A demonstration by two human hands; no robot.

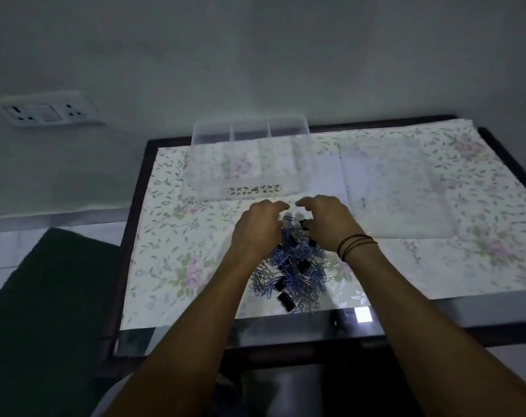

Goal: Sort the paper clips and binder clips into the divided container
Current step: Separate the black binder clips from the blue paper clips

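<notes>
A mixed pile of blue and silver paper clips (298, 278) with black binder clips (286, 300) lies on the floral-covered table near its front edge. Both my hands hover over the far end of the pile. My left hand (257, 227) is curled with its fingers bent down among the clips; whether it grips any is hidden. My right hand (328, 221) pinches a small black binder clip (303, 223) between thumb and fingers. The clear divided container (249, 158) stands behind the hands, toward the wall, with three small back compartments and one large front one.
The container's clear lid (397, 188) lies flat to the right of it. The dark table frame (135, 236) runs along the left edge. A wall socket plate (48, 111) is at left, a dark mat (45, 311) on the floor.
</notes>
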